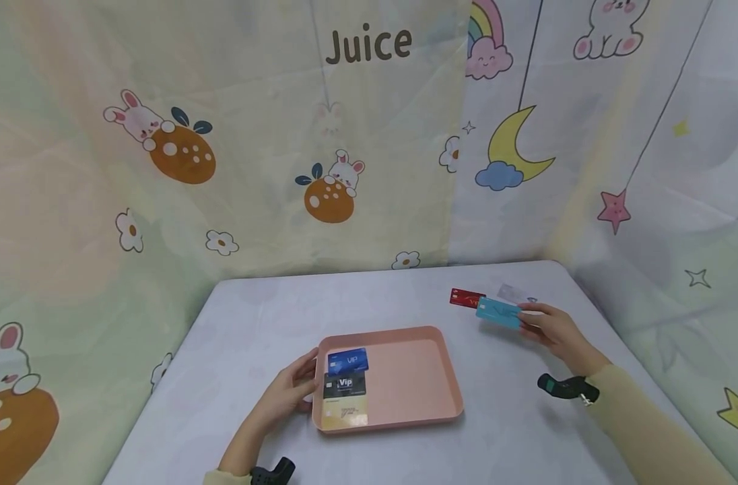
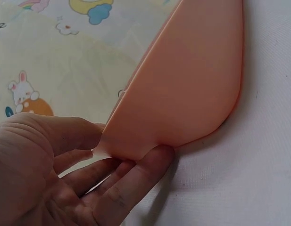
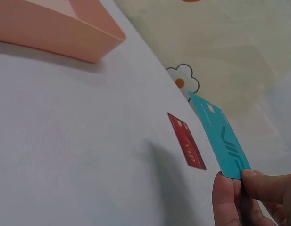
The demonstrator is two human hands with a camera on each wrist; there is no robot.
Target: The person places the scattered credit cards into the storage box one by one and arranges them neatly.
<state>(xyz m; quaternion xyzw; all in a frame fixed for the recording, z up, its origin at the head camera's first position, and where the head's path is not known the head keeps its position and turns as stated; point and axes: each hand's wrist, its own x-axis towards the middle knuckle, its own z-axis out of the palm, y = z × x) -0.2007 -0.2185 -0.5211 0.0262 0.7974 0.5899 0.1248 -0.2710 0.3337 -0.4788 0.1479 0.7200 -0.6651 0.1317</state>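
A turquoise VIP card (image 3: 223, 136) is pinched at one end between the thumb and fingers of my right hand (image 1: 553, 331), lifted above the table. Partly behind it in the head view, a red VIP card (image 1: 466, 298) lies on the tabletop. My left hand (image 1: 290, 387) grips the left side of a pink tray (image 1: 405, 377); in the left wrist view the thumb is at the rim and the fingers are at the lower edge. Along the tray's left side lie a blue VIP card (image 1: 347, 361), a black Vip card (image 1: 345, 384) and a pale gold card (image 1: 345, 411), close together.
A pale, whitish card (image 1: 512, 292) lies near the right hand, partly hidden. The white-covered table (image 1: 266, 303) meets printed cloth walls (image 1: 272, 121) at the back and both sides. Dark straps (image 1: 567, 387) sit on both wrists.
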